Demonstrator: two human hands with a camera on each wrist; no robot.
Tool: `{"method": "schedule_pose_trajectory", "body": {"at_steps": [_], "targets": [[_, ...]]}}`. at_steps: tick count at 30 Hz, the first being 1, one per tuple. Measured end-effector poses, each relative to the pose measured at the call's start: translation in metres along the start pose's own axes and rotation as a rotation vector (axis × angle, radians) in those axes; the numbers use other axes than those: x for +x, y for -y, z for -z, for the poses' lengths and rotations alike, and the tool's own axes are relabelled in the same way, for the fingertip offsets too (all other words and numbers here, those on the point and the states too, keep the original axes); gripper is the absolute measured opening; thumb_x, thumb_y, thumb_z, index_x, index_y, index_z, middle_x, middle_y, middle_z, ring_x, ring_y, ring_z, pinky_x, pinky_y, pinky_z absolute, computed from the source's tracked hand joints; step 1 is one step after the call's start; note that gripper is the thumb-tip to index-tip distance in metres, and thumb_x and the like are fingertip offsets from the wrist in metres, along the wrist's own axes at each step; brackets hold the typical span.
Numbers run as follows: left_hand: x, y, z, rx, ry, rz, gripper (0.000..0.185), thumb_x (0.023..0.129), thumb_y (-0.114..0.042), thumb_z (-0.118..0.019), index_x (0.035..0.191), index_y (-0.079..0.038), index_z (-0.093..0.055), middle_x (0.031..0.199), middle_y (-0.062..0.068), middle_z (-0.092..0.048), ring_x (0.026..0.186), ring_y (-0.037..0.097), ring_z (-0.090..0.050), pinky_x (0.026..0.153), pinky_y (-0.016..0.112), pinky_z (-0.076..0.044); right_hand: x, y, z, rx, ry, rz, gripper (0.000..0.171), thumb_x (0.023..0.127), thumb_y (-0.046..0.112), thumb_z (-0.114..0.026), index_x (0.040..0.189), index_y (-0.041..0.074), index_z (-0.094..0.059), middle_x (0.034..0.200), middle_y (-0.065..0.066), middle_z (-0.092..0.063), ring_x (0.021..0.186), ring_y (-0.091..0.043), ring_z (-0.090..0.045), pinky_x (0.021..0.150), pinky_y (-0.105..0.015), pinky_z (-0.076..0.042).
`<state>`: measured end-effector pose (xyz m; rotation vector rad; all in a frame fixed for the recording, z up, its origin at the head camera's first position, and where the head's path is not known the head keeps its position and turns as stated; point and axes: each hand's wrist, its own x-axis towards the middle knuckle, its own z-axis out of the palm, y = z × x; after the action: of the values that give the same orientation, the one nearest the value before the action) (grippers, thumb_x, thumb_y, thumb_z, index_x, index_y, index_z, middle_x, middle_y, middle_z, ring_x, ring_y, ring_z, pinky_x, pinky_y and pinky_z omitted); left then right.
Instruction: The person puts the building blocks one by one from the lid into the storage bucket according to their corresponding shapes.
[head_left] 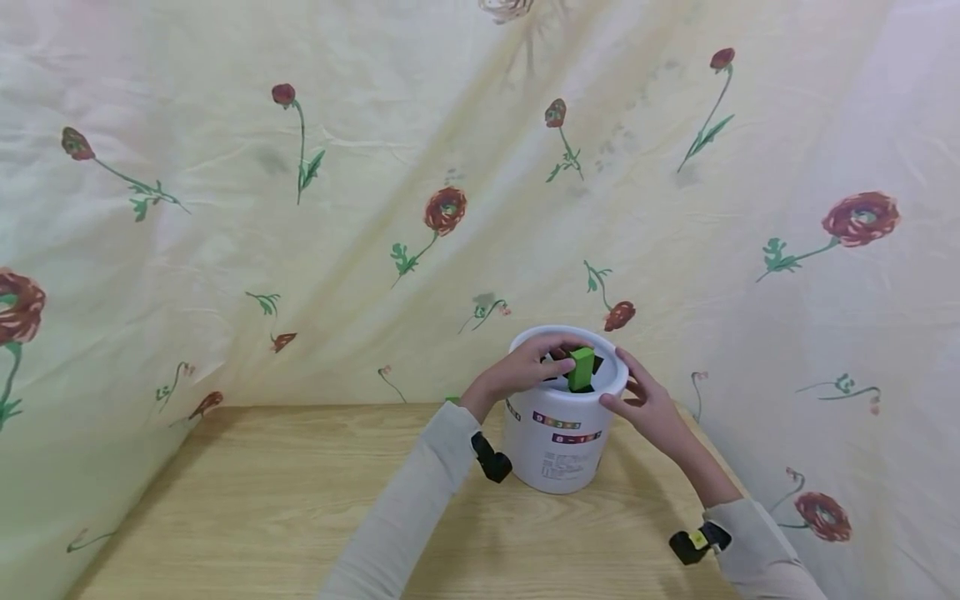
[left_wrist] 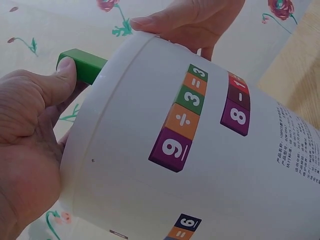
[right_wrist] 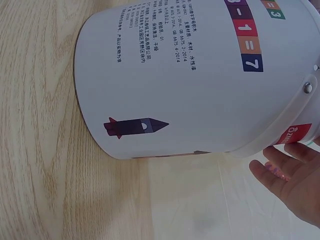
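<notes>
A white bucket (head_left: 555,450) printed with coloured number tiles stands upright on the table. Dark slots (head_left: 597,364) show in its white lid. My left hand (head_left: 517,371) is over the lid and pinches a green rectangular block (head_left: 581,369), which stands up at the slots. In the left wrist view the thumb presses on the block's (left_wrist: 82,65) end, and the block's lower end is hidden behind the rim. My right hand (head_left: 652,408) touches the bucket's right side at the rim, its fingers spread and relaxed. The right wrist view shows those fingers (right_wrist: 280,165) near the handle strap.
The wooden table (head_left: 300,492) reaches back to a flower-printed cloth (head_left: 360,208), which also runs along the right side close to the bucket. A small green thing (head_left: 453,400) shows behind the left wrist. Each wrist wears a black camera (head_left: 491,458).
</notes>
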<state>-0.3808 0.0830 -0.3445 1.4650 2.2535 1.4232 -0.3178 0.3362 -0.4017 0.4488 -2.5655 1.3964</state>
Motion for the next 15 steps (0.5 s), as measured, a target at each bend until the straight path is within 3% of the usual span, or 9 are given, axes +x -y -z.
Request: {"method": "schedule_pose_trajectory", "body": {"at_steps": [15], "targets": [[-0.0010, 0.0002, -0.0011, -0.043, 0.011, -0.017, 0.039, 0.105, -0.012, -0.054, 0.143, -0.008, -0.055, 0.127, 0.013, -0.062, 0.110, 0.023, -0.056, 0.093, 0.024, -0.047, -0.0009, 0.0011, 0.0007, -0.001, -0.004, -0.006, 0.086, 0.100, 0.029, -0.066, 0.165, 0.022, -0.012, 0.165, -0.024, -0.024, 0.144, -0.060, -0.029, 0.106, -0.064, -0.044]]}}
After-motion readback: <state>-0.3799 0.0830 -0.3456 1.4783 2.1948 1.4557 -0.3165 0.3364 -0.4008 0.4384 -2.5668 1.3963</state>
